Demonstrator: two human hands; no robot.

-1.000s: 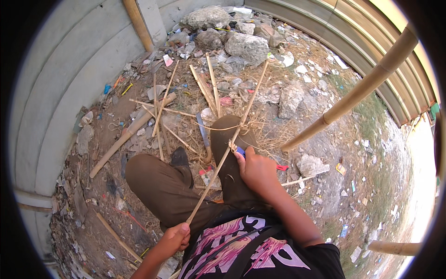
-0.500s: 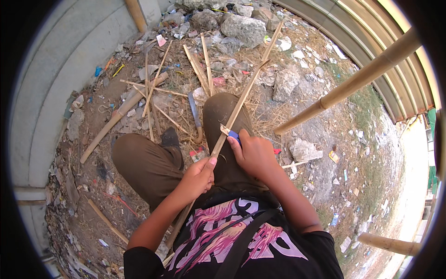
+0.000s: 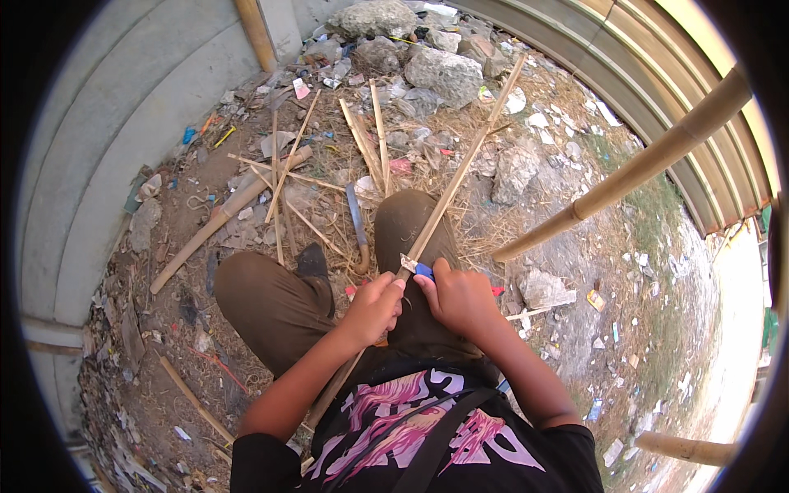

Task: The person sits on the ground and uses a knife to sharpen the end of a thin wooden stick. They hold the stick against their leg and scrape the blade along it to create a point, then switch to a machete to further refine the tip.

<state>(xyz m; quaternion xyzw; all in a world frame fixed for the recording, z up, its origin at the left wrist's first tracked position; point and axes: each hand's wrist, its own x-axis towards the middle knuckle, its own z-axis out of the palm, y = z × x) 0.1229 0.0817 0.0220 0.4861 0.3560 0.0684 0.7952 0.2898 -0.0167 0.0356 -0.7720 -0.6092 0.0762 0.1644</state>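
Note:
A long pale bamboo strip [image 3: 466, 174] slants across my right thigh, its far end pointing up and right and its near end passing beside my shirt. My left hand [image 3: 374, 312] is closed around the strip, thumb along it, just short of the blade. A blue-handled cutter knife [image 3: 422, 271] sits in my closed right hand [image 3: 462, 302]. Its blade lies against the strip, just beyond my left fingers. On the ground past my knees lies a curved blade with a wooden handle [image 3: 362, 256].
Several split bamboo strips [image 3: 380, 135] and a thicker bamboo pole [image 3: 205, 234] lie ahead and left. A slanted bamboo pole [image 3: 592, 201] stands at right. Rocks [image 3: 444, 76] and litter cover the ground; a grey wall [image 3: 123, 148] runs along the left.
The knife has come slightly nearer to me along the strip, and my left hand has shifted forward, so the hands are closer together. The whole view has tilted a little.

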